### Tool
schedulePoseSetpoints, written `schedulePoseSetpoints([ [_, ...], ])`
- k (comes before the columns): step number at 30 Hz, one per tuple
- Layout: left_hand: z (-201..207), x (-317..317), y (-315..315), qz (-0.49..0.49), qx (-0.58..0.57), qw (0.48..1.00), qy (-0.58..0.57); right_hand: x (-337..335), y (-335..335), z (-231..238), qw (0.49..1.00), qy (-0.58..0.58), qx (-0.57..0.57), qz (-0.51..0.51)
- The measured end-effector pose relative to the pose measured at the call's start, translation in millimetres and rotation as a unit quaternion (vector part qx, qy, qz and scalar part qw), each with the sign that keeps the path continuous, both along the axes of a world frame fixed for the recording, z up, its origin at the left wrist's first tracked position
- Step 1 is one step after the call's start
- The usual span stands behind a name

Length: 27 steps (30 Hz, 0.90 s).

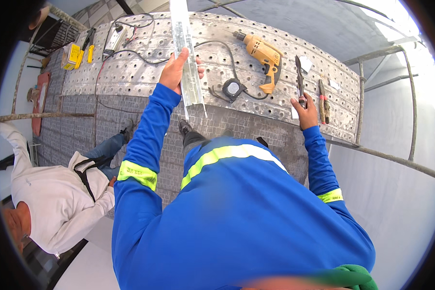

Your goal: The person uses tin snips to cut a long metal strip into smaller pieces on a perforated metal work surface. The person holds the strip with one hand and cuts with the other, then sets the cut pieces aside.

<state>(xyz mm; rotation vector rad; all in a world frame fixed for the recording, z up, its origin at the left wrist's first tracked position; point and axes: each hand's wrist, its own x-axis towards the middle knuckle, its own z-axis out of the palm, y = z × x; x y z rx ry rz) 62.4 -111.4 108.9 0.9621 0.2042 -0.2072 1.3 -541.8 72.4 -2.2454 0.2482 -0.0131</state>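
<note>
My left hand (179, 71) is closed around a long, silvery sheet-metal channel (182, 29), which reaches past the upper edge of the view. The channel's near end hangs just over the front edge of the perforated metal platform (145, 89). My right hand (305, 112) grips the handle end of dark metal snips (299, 77) at the platform's right side; their blades point away from me. Just right of that hand lies a red-handled hand tool (323, 101). A yellow power drill (263, 53) and a black-and-grey tape measure (233, 89) lie between my hands.
Scaffold tubes (411, 106) frame the right side. At the far left stand a yellow box (71, 56) and a white power strip (113, 39), with a black cable running across the platform. A person in a white top (58, 198) is at my left, near the paved floor (67, 116).
</note>
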Motion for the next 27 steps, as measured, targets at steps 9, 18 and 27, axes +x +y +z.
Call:
schedulePoseSetpoints([
  [9, 7.5, -18.9, -56.1, 0.092, 0.013, 0.995, -0.026, 81.3, -9.0, -32.5, 0.946, 0.081, -0.298, -0.095],
  [18, 23.1, 3.4, -68.7, 0.181, 0.024, 0.983, -0.027, 90.3, 5.7, -22.3, 0.927, 0.026, -0.373, -0.018],
  [27, 27.4, 13.0, -81.7, 0.279, 0.156, 0.945, -0.075, 37.5, -2.1, -12.9, 0.942, -0.241, -0.171, 0.159],
])
